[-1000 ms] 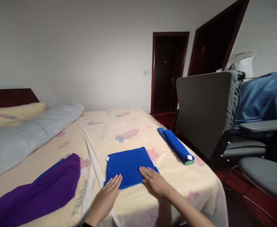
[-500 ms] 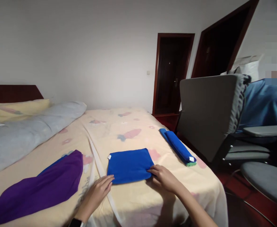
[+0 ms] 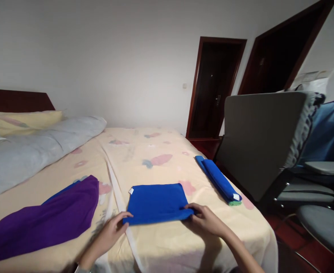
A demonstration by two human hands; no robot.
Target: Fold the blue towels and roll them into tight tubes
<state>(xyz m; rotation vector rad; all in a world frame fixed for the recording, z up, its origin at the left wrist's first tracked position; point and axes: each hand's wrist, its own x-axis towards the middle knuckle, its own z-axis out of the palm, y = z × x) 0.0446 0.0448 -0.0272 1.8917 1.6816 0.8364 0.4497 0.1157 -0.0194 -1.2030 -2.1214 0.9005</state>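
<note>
A blue cloth [image 3: 157, 201], roughly rectangular and with a small white tag at its far left corner, lies flat on the bed in front of me. My left hand [image 3: 112, 231] pinches its near left corner between thumb and fingers. At the near right corner, my right hand [image 3: 208, 220] is closed on the cloth's edge, which is slightly lifted and creased there. To the left a purple cloth [image 3: 50, 223] is spread out, with a blue cloth [image 3: 60, 192] partly showing from under it.
Rolled or folded blue cloths [image 3: 218, 180] lie near the bed's right edge, a bit of green cloth [image 3: 235, 203] beneath. A grey bolster-like bundle [image 3: 47, 146] and a yellow pillow [image 3: 30, 122] are on the left. Beyond the bed stands a grey chair [image 3: 260, 140] with a person in blue.
Both hands have moved slightly apart, the near edge of the blue cloth now drawn wider between them. The left hand has shifted left to the corner. The view has turned a little.
</note>
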